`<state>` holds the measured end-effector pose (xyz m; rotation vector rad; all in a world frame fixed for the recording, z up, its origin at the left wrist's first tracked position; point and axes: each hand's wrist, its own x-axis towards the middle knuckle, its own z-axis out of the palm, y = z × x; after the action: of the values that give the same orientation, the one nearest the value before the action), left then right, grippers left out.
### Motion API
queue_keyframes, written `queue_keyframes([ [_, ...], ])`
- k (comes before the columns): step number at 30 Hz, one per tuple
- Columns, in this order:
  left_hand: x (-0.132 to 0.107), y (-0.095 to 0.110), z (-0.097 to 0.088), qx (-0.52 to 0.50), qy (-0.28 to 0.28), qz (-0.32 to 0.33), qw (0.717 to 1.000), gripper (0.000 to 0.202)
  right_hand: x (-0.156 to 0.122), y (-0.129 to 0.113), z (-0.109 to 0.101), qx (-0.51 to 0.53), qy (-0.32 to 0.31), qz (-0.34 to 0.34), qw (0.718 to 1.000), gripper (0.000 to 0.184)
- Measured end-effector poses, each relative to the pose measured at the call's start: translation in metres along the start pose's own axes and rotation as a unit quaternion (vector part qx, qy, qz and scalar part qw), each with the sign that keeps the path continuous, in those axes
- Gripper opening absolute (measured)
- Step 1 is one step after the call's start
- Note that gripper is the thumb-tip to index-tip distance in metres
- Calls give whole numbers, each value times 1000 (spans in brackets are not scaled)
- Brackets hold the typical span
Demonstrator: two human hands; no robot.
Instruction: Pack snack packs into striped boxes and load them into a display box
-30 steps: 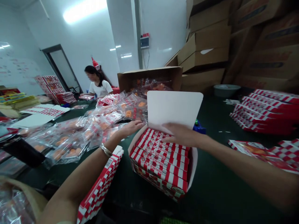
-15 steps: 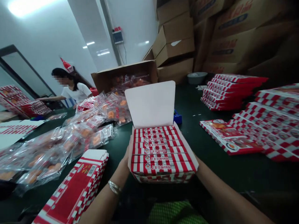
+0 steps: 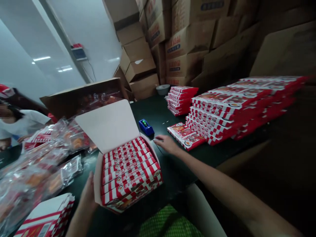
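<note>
An open red-and-white checked display box (image 3: 133,194) stands in front of me at the table's edge. Its white lid (image 3: 111,123) is raised, and a row of small striped packs (image 3: 130,164) fills it. My left hand (image 3: 91,194) holds the box by its left side; the fingers are partly hidden behind the wall. Just off the right side of the box is my right hand (image 3: 166,143), with nothing seen in it and its fingers apart. Beyond its fingertips lies a small blue device (image 3: 146,127) with a lit green display.
Stacks of red-and-white boxes (image 3: 212,115) stand at the right, one flat box (image 3: 185,135) before them. Clear bags of orange pieces (image 3: 37,177) and flat striped cartons (image 3: 44,217) cover the left. Brown cartons (image 3: 185,42) pile up behind. A co-worker (image 3: 24,121) sits far left.
My right hand has let go of the box and moved out to its right. The view has swung right, so the box now sits further left and turned.
</note>
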<state>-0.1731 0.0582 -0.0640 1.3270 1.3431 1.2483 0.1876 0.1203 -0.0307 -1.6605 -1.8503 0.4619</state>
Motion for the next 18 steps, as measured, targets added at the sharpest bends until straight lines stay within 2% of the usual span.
queue_keyframes([
  [2,1,9,-25,-64,148,-80,984,29,-1,35,-28,-71,12,30,997,52],
  [3,-4,19,-35,-97,241,-104,960,22,-4,49,-38,-105,15,47,993,61],
  [4,-12,32,-41,-115,309,-91,940,17,-8,61,-45,-132,15,57,989,67],
  [5,-25,48,-42,-97,341,-27,934,14,-13,71,-47,-152,8,60,986,68],
  [6,-39,66,-38,-29,337,59,939,12,-19,79,-45,-165,2,56,985,64],
  [7,-54,82,-29,85,306,143,937,13,-24,87,-40,-173,-3,47,984,60],
  [8,-68,96,-16,214,227,216,925,12,-29,93,-33,-179,1,46,983,59],
  [9,-81,106,-1,322,122,278,897,12,-33,100,-25,-192,22,40,980,59],
  [10,-91,112,14,407,40,314,857,14,-37,107,-17,-209,57,26,976,59],
  [12,-107,111,37,515,-52,327,791,18,-42,119,-4,-221,104,3,970,65],
  [14,-116,102,47,567,-83,308,760,24,-44,128,4,-214,112,-15,970,74],
  [18,-118,86,43,609,-106,258,743,34,-43,140,8,-202,99,-19,974,83],
])
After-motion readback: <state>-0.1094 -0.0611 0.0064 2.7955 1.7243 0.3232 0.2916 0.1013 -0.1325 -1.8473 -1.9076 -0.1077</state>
